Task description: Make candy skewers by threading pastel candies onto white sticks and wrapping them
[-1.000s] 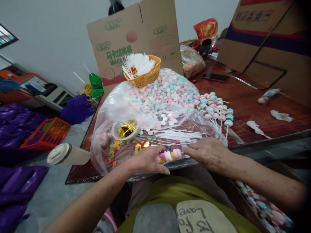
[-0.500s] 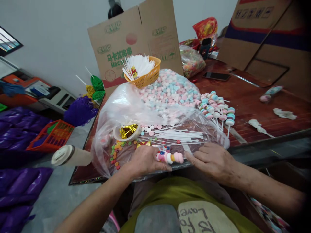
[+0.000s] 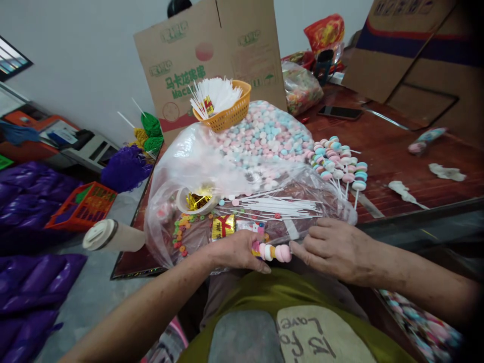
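A candy skewer of pink, white and yellow pieces lies sideways between my hands at the table's front edge. My left hand is closed round its left end, hiding that part. At the skewer's right end, my right hand has its fingers curled in a pinch, seemingly on the stick, which is mostly hidden. Just beyond my left hand lies a gold and red wrapper. White sticks and several ring candies are spread on clear plastic. A small bowl holds gold strips.
A large clear bag of pastel candies fills the middle, with a yellow basket of white sticks behind it. Finished skewers are piled at right. A lidded cup stands at the left edge. A phone lies farther back.
Both hands have come slightly nearer my body and to the right with the skewer. The gold wrapper, mostly covered before, now shows beyond my left hand. The view has shifted a little.
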Action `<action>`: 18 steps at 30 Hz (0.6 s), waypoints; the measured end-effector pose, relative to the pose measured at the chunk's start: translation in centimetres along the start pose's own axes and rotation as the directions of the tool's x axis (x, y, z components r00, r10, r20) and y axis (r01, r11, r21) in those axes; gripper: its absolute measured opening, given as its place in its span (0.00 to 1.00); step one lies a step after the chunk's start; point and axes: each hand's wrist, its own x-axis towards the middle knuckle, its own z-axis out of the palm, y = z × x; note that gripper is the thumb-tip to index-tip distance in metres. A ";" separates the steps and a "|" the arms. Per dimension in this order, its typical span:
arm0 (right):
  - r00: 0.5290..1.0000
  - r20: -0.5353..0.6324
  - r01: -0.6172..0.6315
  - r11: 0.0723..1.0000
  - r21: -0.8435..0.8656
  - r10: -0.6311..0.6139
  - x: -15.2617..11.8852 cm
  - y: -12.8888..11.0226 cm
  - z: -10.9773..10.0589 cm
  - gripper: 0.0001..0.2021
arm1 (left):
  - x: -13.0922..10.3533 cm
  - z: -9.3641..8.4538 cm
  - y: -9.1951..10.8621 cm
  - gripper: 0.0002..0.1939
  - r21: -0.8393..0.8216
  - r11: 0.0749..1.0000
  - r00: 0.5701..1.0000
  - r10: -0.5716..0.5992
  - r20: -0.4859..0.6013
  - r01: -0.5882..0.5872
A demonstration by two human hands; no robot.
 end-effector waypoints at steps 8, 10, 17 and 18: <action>0.949 0.282 -0.218 0.939 0.265 0.140 -0.7 -0.2 0.5 0.11 | -1.0 0.2 0.4 0.15 0.646 0.759 0.957 0.124 -0.264 0.080; 0.921 0.340 -0.297 0.908 0.295 0.190 -0.6 -0.1 0.4 0.10 | -0.8 0.8 -0.3 0.18 0.736 0.675 0.940 0.218 -0.261 0.048; 0.853 0.417 -0.449 0.850 0.277 0.315 0.1 0.3 0.1 0.11 | 0.0 1.1 -0.5 0.22 0.741 0.667 0.903 0.274 -0.332 0.070; 0.866 0.409 -0.416 0.869 0.269 0.288 0.3 0.3 0.1 0.11 | 0.1 1.0 -0.2 0.21 0.715 0.696 0.912 0.242 -0.331 0.075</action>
